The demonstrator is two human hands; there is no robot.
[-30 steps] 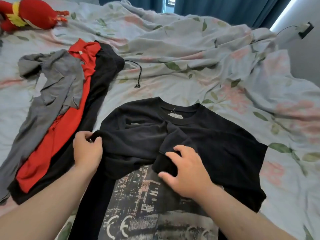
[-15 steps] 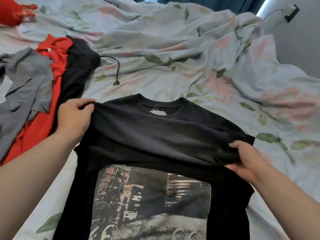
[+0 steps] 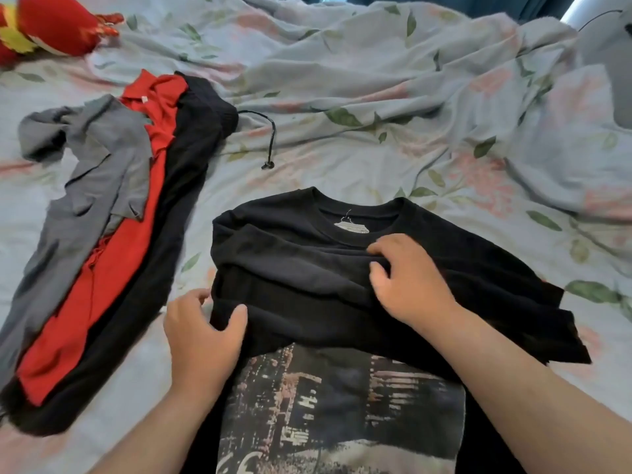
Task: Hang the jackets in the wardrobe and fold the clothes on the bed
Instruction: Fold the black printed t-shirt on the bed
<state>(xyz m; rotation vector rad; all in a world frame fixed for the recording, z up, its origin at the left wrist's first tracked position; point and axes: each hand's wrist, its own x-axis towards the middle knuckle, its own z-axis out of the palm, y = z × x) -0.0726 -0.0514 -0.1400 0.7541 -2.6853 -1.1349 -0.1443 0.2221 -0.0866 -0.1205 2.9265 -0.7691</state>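
Floral bedsheet (image 3: pixel 342 148) all rumpled, and at lower centre we've got one black cotton T-shirt with a city print (image 3: pixel 307 268). Left hand (image 3: pixel 201 333) pinches its left edge, thumb on top. Right hand (image 3: pixel 410 278) curls into the fabric just below the collar. Mid-left we count three more overlapping: grey garment (image 3: pixel 92 172), red garment (image 3: pixel 113 268), black drawstring garment (image 3: pixel 191 165). One red plush toy (image 3: pixel 54 25) upper left.

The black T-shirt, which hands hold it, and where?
The left hand grips the black T-shirt by its left edge; the right hand pinches a fold below the collar.
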